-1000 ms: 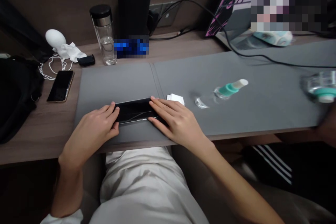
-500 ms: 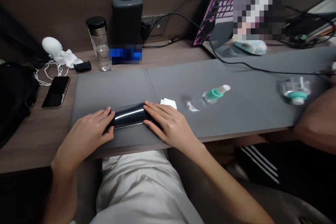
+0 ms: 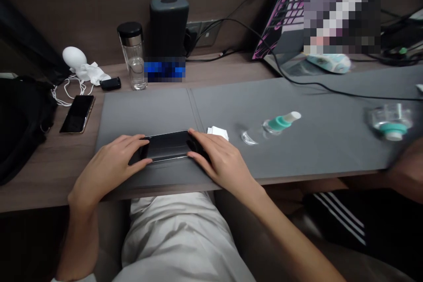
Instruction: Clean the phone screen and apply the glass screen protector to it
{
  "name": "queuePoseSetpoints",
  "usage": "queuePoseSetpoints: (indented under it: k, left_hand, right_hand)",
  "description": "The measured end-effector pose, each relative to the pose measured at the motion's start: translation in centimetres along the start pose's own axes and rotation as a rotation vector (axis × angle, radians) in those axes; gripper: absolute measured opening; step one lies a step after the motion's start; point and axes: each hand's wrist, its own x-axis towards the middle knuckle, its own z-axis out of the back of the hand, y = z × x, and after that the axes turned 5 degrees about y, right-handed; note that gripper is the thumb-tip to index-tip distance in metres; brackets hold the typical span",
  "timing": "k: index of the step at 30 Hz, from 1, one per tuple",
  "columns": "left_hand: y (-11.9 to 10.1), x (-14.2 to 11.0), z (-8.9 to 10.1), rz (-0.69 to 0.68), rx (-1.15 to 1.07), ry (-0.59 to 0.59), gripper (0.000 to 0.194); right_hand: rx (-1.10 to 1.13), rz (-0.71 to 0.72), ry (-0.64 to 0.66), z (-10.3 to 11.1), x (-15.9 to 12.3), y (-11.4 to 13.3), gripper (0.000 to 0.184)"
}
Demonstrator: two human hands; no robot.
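A dark, glossy smartphone (image 3: 168, 146) lies sideways just above or on the grey desk mat, between my two hands. My left hand (image 3: 114, 157) grips its left end, fingers along the far edge and thumb at the near edge. At the other end, my right hand (image 3: 221, 154) holds the phone the same way, its fingers and thumb on opposite long edges. Just beyond my right fingers lies a small white folded paper or wipe (image 3: 218, 132). Farther right, a clear spray bottle (image 3: 276, 124) with a teal collar and white cap lies on its side.
The grey mat (image 3: 145, 105) covers much of the desk. Another phone (image 3: 77, 113), a glass tumbler (image 3: 132, 59) and a dark speaker-like box (image 3: 169, 26) stand or lie behind and left. A black cable (image 3: 317, 84) crosses the mat. Another person's arm (image 3: 408, 167) and a second bottle (image 3: 392, 125) are right.
The bright streak on the phone's screen has gone, as if it tilted. My left thumb now reaches farther along the near edge. The whole view has shifted, moving the scene rightward.
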Motion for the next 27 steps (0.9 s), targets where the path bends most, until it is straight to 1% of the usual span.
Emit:
queuePoseSetpoints:
  k: [5,8,12,22,27]
  left_hand:
    - [0.0,0.0,-0.1,-0.006,-0.002,-0.006,0.046]
    - [0.2,-0.1,-0.2,-0.014,0.003,-0.011,0.046]
    - [0.2,-0.1,-0.3,-0.021,0.012,-0.010,0.045]
    - [0.1,-0.1,-0.3,-0.005,-0.010,-0.015,0.040]
    - [0.0,-0.2,-0.3,0.002,-0.028,-0.012,0.045]
  right_hand:
    - [0.123,-0.184,0.050,-0.2,-0.3,-0.4,0.076]
    - [0.174,-0.249,0.113,-0.3,-0.3,-0.7,0.073]
    - [0.169,-0.231,0.191,-0.4,-0.1,-0.8,0.066]
    - [0.127,-0.189,0.179,-0.4,0.1,-1.0,0.064]
    - [0.131,-0.168,0.168,-0.6,-0.1,-1.4,0.065]
